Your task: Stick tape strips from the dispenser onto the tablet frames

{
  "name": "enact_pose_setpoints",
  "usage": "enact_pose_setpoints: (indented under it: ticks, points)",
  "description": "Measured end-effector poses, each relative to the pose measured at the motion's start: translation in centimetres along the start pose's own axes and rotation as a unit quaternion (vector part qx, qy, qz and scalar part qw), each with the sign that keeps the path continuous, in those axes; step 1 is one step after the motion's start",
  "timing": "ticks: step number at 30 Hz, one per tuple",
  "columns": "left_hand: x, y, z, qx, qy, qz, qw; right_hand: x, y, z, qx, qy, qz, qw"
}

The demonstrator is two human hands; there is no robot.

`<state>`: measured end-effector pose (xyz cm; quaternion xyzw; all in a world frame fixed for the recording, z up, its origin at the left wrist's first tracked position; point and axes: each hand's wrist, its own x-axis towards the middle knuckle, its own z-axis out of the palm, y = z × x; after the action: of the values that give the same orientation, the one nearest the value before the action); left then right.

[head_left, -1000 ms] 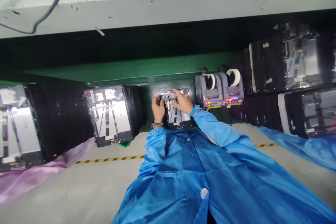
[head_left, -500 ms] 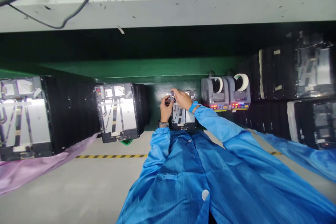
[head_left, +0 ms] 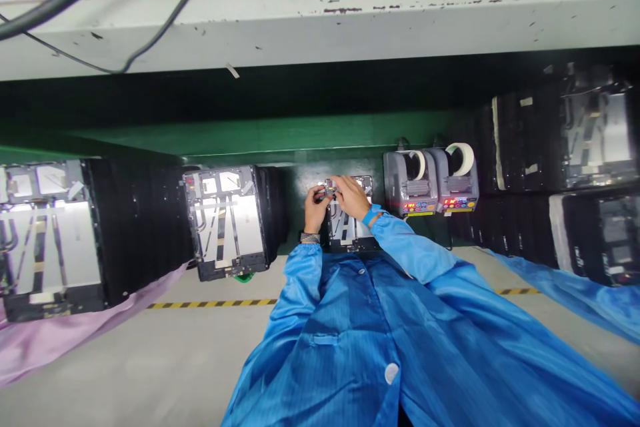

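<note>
An opened tablet-like device with a silvery battery area, dark flex strips and a black frame lies in front of me. My left hand is at its upper-left corner, thumb and fingers closed together at the edge. From the right, my right hand reaches over the device's top, fingers bent down and pinched at the same corner. The fingertips of both hands meet around a small part there, too small to name. My right fingers and palm cover much of the device's upper part.
Two grey tape dispensers with lit red displays stand right of the device. Stacks of similar opened devices stand left, far left and right. A pink sleeve and a blue sleeve of other people show at the sides.
The view has tilted slightly, so things sit a little lower. My right hand's fingers have shifted slightly at the corner; my left hand stays in place.
</note>
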<state>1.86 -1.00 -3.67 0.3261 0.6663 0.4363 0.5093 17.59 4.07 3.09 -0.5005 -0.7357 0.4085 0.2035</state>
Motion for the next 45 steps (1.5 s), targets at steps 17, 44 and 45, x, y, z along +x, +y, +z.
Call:
enact_pose_setpoints:
  ticks: [17, 44, 45]
  points:
    - [-0.3, 2.4, -0.6, 0.111, -0.023, 0.088, 0.990, -5.4, -4.1, 4.7, 0.748, 0.054, 0.335, 0.570]
    - [0.0, 4.2, -1.3, 0.302, -0.077, 0.137, 0.940, -6.2, -2.1, 2.0, 0.294, 0.091, 0.256, 0.917]
    - [0.1, 4.1, -1.4, 0.301, -0.077, 0.139, 0.940, -5.9, -1.6, 1.7, 0.182, 0.082, 0.198, 0.960]
